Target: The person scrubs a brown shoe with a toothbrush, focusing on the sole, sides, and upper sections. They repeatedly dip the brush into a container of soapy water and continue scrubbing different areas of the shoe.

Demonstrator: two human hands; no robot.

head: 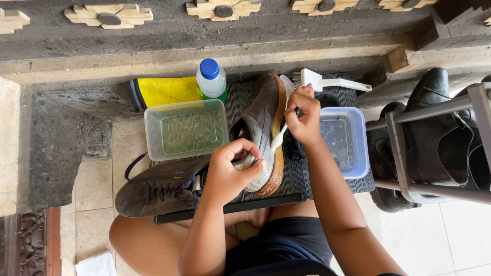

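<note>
My left hand [229, 171] grips the heel end of a brown shoe [263, 120] that stands on its side on a black ribbed mat [292, 179], sole turned right. My right hand [305, 115] holds a small white brush [279, 137] whose tip rests against the shoe's tan sole edge. A second brown laced shoe [156, 191] lies flat on the mat's left end, just under my left hand.
Behind the shoes sit a clear plastic tub [185, 129], a blue-rimmed tub with water [345, 140], a blue-capped bottle [211, 79], a yellow cloth [163, 90] and a larger white brush [327, 82]. A metal rack [424, 153] with black shoes stands right. A stone wall runs behind.
</note>
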